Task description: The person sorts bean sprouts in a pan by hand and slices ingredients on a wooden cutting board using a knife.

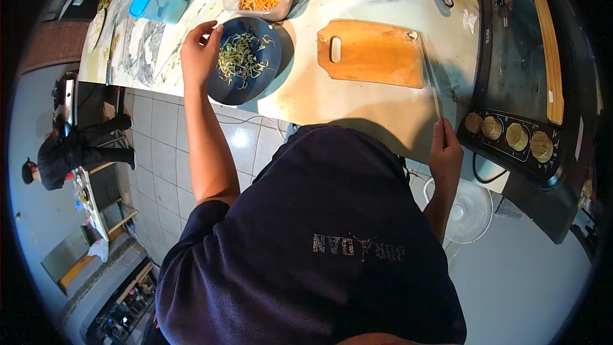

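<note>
The cutting board [377, 54] lies crosswise ahead; the dark bowl [246, 94] of pale strands [241, 59] sits right of your nearer left hand [201, 51], fingers curled, grip unclear; your right hand [447, 152] clamps a slender tool [435, 99] pointing away

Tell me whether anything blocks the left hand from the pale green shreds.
Nothing visible does. The left hand is at the left rim of the dark blue bowl, and the pale green shreds lie uncovered inside.
</note>
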Available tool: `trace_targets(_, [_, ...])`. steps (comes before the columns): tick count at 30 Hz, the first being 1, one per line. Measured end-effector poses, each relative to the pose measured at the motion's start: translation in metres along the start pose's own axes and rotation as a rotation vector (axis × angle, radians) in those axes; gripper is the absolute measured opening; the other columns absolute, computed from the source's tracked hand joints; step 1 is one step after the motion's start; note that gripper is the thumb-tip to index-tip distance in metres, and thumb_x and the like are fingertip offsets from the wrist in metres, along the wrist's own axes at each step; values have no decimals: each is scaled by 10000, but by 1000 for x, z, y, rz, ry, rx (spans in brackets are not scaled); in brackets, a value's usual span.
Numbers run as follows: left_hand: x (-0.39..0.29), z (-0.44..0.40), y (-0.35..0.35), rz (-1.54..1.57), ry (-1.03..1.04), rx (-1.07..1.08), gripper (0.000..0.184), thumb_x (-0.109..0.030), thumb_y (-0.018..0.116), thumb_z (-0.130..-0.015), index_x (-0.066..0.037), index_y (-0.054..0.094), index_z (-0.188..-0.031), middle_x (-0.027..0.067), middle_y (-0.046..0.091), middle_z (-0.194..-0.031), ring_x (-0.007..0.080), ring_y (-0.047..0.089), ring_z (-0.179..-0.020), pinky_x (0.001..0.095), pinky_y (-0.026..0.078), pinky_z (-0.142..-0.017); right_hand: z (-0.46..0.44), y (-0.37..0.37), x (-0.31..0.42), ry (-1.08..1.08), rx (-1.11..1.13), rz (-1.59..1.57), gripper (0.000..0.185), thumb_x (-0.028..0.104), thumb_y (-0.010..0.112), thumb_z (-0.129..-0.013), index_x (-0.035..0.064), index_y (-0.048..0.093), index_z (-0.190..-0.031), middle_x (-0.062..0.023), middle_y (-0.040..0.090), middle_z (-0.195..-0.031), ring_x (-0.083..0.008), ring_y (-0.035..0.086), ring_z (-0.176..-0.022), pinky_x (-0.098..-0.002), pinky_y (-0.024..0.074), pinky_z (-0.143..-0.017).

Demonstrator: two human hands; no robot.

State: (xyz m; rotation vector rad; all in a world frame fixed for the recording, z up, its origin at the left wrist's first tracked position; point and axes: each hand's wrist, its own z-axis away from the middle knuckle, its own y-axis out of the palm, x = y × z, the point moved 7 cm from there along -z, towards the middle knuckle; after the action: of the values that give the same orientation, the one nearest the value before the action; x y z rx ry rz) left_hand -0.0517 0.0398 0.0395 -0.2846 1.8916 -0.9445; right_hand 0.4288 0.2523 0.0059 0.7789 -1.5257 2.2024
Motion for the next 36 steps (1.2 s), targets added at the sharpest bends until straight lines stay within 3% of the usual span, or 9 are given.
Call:
trace_targets(5, [36,21,10,30,-85,194,276,-232,688,-889,9,700,-1023,61,696,-846,112,589,-757,272,477,-698,5,8,11,-21,96,-22,430,365,509,-997,62,595,-1290,-196,670,-1150,-265,650,-1067,-372,488,-906])
trace_targets(7, [34,35,12,60,-142,221,223,-193,718,-857,-6,703,-977,76,687,-879,145,610,-794,288,483,-735,4,10,11,-36,86,-41,430,360,509,-998,56,593,-1290,-195,668,-1155,-265,649,-1069,-369,486,-910])
trace_targets(9, [16,49,23,-127,117,367,191,-167,752,-807,-34,702,-935,99,667,-920,194,621,-848,307,485,-781,2,10,14,-50,77,-61,430,356,509,-999,51,592,-1290,-195,666,-1161,-265,648,-1070,-367,484,-913])
trace_targets(10, [17,54,28,-87,135,391,165,-177,775,-744,-103,723,-882,117,666,-967,292,640,-896,359,492,-784,2,10,18,-45,92,-63,430,353,509,-999,48,590,-1291,-193,664,-1166,-264,646,-1075,-366,482,-916])
trace_targets(11, [21,61,33,-74,47,428,152,-182,778,-738,-119,734,-868,103,665,-971,289,632,-940,385,478,-814,1,10,19,-38,105,-66,431,351,509,-999,44,588,-1292,-192,662,-1171,-264,644,-1080,-365,480,-919])
trace_targets(16, [7,74,36,-373,85,436,166,-224,779,-748,-131,756,-885,89,634,-1043,296,577,-1031,418,416,-876,-1,10,22,-114,73,-83,417,337,516,-997,53,588,-1294,-194,662,-1171,-265,641,-1086,-359,475,-925])
trace_targets(18, [10,76,37,-373,122,408,150,-217,768,-750,-140,754,-878,79,623,-1014,291,562,-1022,418,404,-855,-1,11,22,-121,78,-92,410,331,519,-997,58,591,-1293,-194,661,-1172,-266,639,-1089,-357,473,-926])
trace_targets(20, [13,77,40,-374,160,382,135,-210,756,-752,-148,752,-871,68,612,-985,286,547,-1013,418,393,-835,-2,11,22,-161,66,-70,409,313,525,-1001,27,585,-1288,-172,673,-1150,-180,633,-1031,-298,476,-898])
trace_targets(36, [11,76,46,-358,208,384,159,-188,730,-791,-90,721,-917,77,594,-1042,272,519,-1072,394,373,-891,-1,17,21,-146,97,-94,420,316,521,-1003,28,575,-1304,-176,680,-1128,-163,631,-1008,-291,476,-883])
